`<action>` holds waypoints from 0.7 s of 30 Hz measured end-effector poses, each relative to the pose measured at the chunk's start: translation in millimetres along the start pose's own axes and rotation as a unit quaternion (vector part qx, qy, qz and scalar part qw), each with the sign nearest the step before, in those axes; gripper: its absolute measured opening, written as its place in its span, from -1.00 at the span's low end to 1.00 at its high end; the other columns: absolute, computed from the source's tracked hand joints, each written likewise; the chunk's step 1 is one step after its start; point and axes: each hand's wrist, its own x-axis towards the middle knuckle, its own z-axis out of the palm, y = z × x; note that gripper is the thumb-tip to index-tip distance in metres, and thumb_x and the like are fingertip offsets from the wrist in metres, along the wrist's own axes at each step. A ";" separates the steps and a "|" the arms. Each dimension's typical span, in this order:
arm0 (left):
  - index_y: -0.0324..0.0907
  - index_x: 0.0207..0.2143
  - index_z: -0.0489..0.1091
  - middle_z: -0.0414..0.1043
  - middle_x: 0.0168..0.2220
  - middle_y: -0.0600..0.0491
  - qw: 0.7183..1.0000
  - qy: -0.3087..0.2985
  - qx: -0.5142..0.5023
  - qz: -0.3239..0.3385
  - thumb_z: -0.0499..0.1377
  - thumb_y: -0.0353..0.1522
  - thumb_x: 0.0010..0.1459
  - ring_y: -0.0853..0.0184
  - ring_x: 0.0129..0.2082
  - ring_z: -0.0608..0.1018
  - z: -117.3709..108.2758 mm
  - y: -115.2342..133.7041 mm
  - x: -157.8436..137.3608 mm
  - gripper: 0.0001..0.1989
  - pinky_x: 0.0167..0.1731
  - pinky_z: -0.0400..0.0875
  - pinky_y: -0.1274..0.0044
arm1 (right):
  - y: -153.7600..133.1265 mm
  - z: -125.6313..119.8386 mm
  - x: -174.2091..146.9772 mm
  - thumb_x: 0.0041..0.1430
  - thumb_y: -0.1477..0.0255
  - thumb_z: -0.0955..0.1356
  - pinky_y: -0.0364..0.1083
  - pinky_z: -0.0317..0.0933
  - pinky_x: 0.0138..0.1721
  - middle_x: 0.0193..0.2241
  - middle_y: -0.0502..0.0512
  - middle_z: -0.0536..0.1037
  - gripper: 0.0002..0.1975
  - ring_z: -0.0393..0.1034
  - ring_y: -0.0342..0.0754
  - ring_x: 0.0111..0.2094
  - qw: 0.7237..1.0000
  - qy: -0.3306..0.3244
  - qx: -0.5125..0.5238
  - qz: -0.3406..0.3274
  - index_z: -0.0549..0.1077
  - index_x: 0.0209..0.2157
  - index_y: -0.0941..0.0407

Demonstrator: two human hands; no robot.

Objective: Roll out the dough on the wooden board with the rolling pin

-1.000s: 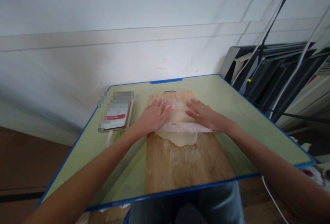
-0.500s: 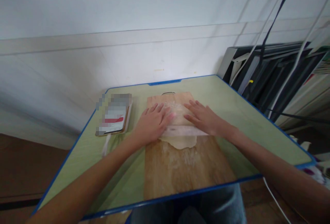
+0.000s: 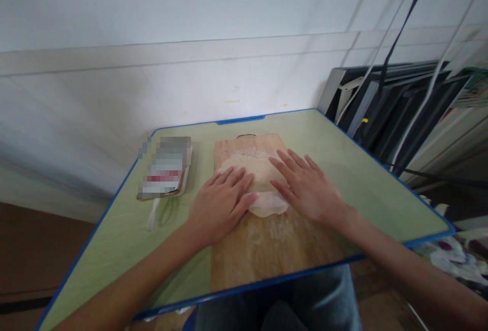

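Note:
A flat, pale sheet of dough (image 3: 259, 171) lies on a wooden cutting board (image 3: 263, 254) dusted with flour. Across the near part of the dough rests a whitish rolling pin (image 3: 270, 200), its ends covered by my hands. My left hand (image 3: 223, 201) lies over the pin's left end, fingers stretched forward above the dough. Over the right end is my right hand (image 3: 307, 186), palm down with its fingers spread. Neither hand wraps round the pin. A narrow lip of dough shows on my side of it.
The board stands on a green table with a blue edge (image 3: 244, 119), against a white wall (image 3: 190, 87). On the left is a phone-like device (image 3: 163, 171), partly pixelated, with a pale strap (image 3: 151, 216). Dark flat panels (image 3: 396, 112) and hanging cords are at the right.
My hands and the rolling pin have come a little towards me, nearer the dough's front edge. More of the dough behind the pin shows. The whole view has shifted slightly.

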 end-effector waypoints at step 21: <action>-0.24 0.15 0.25 0.24 0.19 -0.08 0.999 0.025 -0.019 -0.025 -0.34 -0.16 0.34 0.20 0.23 0.21 2.0 -15.4 29.5 -0.42 0.20 0.07 0.34 | 12.1 7.6 29.2 0.32 0.20 0.04 0.27 0.04 0.11 0.25 0.28 0.15 -0.47 0.01 0.19 0.24 0.999 -0.015 0.027 0.026 0.24 0.17 0.17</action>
